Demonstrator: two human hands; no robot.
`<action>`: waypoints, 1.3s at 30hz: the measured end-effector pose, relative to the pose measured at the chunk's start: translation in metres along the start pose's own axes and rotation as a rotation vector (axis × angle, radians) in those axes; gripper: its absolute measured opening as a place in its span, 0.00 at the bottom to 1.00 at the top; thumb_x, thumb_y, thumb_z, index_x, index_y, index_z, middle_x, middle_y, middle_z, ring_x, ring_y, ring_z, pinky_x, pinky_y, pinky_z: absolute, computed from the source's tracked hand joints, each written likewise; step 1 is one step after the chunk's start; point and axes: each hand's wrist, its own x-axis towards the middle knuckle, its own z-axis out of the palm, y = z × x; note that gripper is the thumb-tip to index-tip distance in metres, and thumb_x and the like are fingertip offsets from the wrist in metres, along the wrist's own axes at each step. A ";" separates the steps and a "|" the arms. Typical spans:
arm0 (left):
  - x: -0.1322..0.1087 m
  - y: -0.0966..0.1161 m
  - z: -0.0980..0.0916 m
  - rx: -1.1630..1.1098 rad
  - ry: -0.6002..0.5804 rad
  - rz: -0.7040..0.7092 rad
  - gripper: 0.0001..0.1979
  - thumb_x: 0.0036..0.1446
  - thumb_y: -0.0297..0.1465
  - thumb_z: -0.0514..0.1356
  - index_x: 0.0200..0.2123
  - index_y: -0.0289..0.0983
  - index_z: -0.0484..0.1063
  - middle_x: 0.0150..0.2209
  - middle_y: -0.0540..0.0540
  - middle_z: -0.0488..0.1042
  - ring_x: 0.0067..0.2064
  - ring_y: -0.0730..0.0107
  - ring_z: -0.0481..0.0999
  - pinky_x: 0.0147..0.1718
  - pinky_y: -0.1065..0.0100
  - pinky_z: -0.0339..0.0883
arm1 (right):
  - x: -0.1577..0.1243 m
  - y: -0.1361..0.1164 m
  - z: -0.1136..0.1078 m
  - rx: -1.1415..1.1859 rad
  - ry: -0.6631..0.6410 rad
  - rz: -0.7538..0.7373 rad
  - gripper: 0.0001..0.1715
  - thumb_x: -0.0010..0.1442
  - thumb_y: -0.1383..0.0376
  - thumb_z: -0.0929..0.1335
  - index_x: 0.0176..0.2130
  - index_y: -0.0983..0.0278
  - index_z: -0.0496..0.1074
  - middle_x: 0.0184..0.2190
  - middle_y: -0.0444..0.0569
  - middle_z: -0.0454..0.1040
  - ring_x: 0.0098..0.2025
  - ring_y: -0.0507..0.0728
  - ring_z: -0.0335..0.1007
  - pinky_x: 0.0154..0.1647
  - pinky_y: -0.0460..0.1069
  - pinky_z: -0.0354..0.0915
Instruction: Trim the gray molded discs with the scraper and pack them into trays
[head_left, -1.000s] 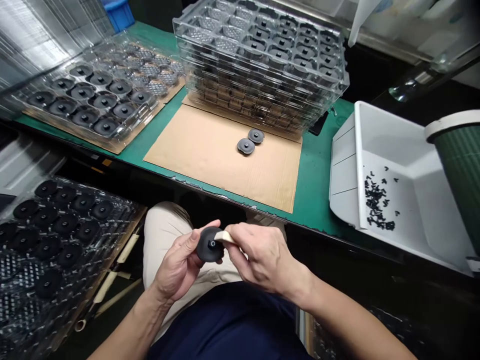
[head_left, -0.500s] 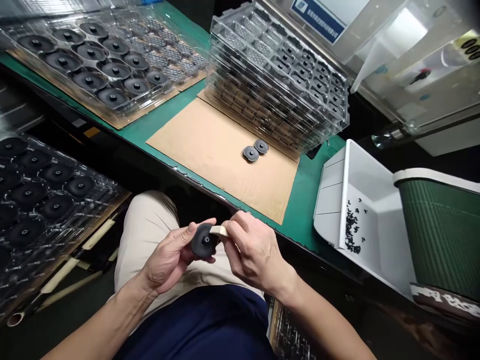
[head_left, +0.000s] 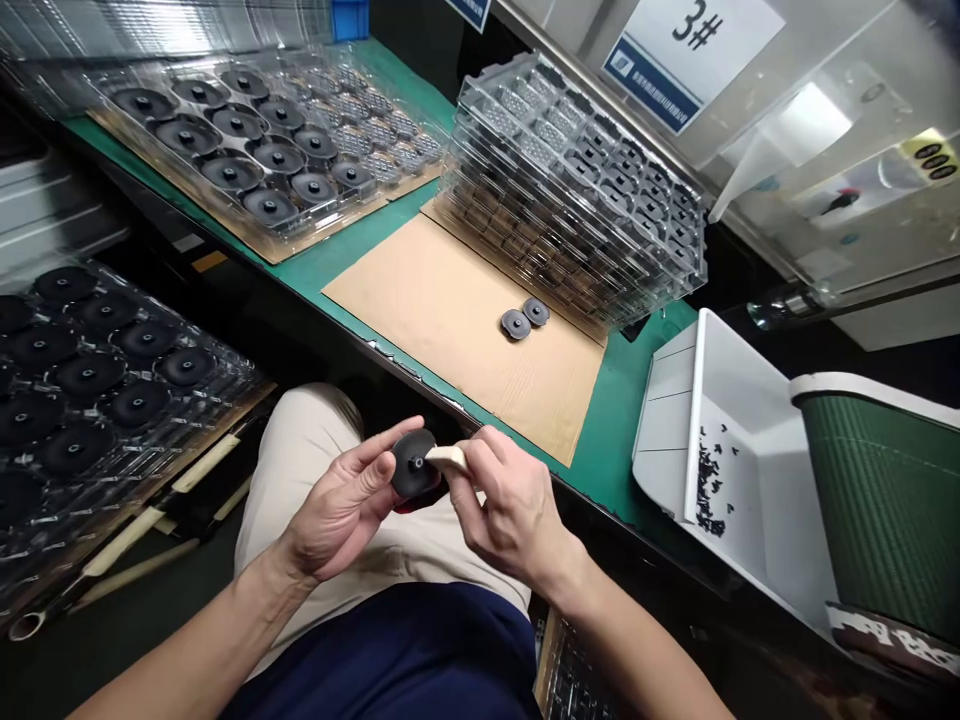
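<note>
Over my lap, my left hand (head_left: 346,505) grips a black round disc-shaped part (head_left: 411,470) by its edge, between thumb and fingers. The part is tilted, and a small raised hub stands at its centre. A bit of red shows beneath its lower edge; I cannot make out what it is. My right hand (head_left: 510,500) is closed around a short cream-coloured flat tool (head_left: 448,459). The tool's tip lies against the disc's face close to the hub; its other end is hidden in my fingers. Two similar dark discs (head_left: 516,324) lie touching on the cardboard sheet (head_left: 442,320).
Stacked clear trays (head_left: 570,190) stand behind the cardboard. A clear tray of black discs (head_left: 277,155) lies left on the green table (head_left: 300,285); another tray of discs (head_left: 90,375) sits lower left. At right are a grey bin (head_left: 757,480) with small black bits and a green conveyor belt (head_left: 885,500).
The disc has turned and tilted in my left hand, and its underside edge now shows red. The tool remains against its face. The whole scene has shifted slightly right and down in view.
</note>
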 end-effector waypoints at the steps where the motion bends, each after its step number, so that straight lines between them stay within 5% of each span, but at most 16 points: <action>1: 0.000 -0.001 -0.001 0.018 -0.023 -0.054 0.23 0.53 0.39 0.75 0.51 0.39 0.82 0.45 0.41 0.83 0.43 0.62 0.82 0.44 0.65 0.79 | 0.002 0.002 -0.001 -0.031 -0.005 -0.028 0.11 0.73 0.66 0.62 0.39 0.65 0.71 0.35 0.49 0.68 0.35 0.55 0.61 0.37 0.50 0.58; 5: 0.001 -0.008 -0.004 0.020 -0.115 -0.253 0.19 0.58 0.46 0.69 0.36 0.34 0.84 0.32 0.42 0.80 0.32 0.64 0.79 0.32 0.62 0.80 | 0.017 0.007 -0.009 -0.132 -0.087 -0.261 0.11 0.72 0.69 0.61 0.47 0.62 0.73 0.41 0.50 0.70 0.38 0.55 0.61 0.39 0.51 0.60; 7: 0.002 -0.009 -0.004 -0.031 -0.135 -0.261 0.19 0.59 0.46 0.69 0.39 0.35 0.84 0.35 0.42 0.81 0.33 0.63 0.80 0.32 0.62 0.81 | 0.022 0.007 -0.011 -0.147 -0.105 -0.333 0.12 0.72 0.69 0.62 0.50 0.60 0.72 0.44 0.50 0.71 0.40 0.56 0.63 0.41 0.51 0.60; 13: 0.001 0.005 0.003 -0.042 -0.045 0.049 0.28 0.48 0.30 0.78 0.54 0.45 0.81 0.48 0.46 0.82 0.48 0.66 0.81 0.47 0.71 0.77 | 0.019 -0.011 -0.007 0.151 0.099 0.001 0.09 0.72 0.66 0.62 0.39 0.64 0.69 0.32 0.47 0.68 0.33 0.53 0.62 0.35 0.48 0.60; 19: -0.005 0.014 0.011 0.099 -0.025 0.208 0.28 0.47 0.27 0.78 0.52 0.48 0.82 0.47 0.46 0.83 0.41 0.66 0.82 0.42 0.71 0.78 | 0.011 -0.027 -0.002 0.261 0.007 0.005 0.08 0.68 0.67 0.62 0.37 0.64 0.69 0.27 0.43 0.66 0.25 0.49 0.57 0.28 0.47 0.53; 24: -0.007 0.015 0.005 0.110 -0.030 0.171 0.27 0.48 0.30 0.78 0.53 0.45 0.82 0.50 0.43 0.83 0.50 0.60 0.81 0.48 0.70 0.76 | 0.010 -0.016 -0.002 0.148 0.062 0.075 0.10 0.69 0.67 0.61 0.34 0.63 0.67 0.26 0.43 0.66 0.25 0.49 0.57 0.29 0.46 0.54; 28: -0.008 0.016 -0.001 0.099 -0.047 0.090 0.27 0.53 0.34 0.75 0.57 0.44 0.79 0.51 0.41 0.82 0.49 0.59 0.81 0.47 0.69 0.76 | 0.011 -0.014 -0.007 0.270 -0.099 0.015 0.09 0.68 0.67 0.62 0.34 0.62 0.66 0.25 0.42 0.66 0.24 0.49 0.55 0.28 0.45 0.53; 32: -0.010 0.016 -0.009 0.098 -0.046 0.021 0.26 0.55 0.35 0.74 0.58 0.41 0.79 0.52 0.41 0.82 0.52 0.62 0.80 0.51 0.73 0.74 | 0.009 -0.011 -0.008 0.227 -0.050 0.061 0.10 0.68 0.67 0.62 0.32 0.62 0.64 0.25 0.41 0.64 0.25 0.49 0.54 0.29 0.46 0.52; 39: -0.010 0.013 -0.013 0.122 -0.043 -0.062 0.26 0.56 0.37 0.73 0.57 0.39 0.79 0.49 0.41 0.83 0.46 0.67 0.81 0.44 0.78 0.74 | 0.003 -0.007 -0.012 0.272 -0.150 0.076 0.07 0.66 0.67 0.63 0.33 0.62 0.64 0.27 0.41 0.67 0.26 0.48 0.56 0.29 0.45 0.52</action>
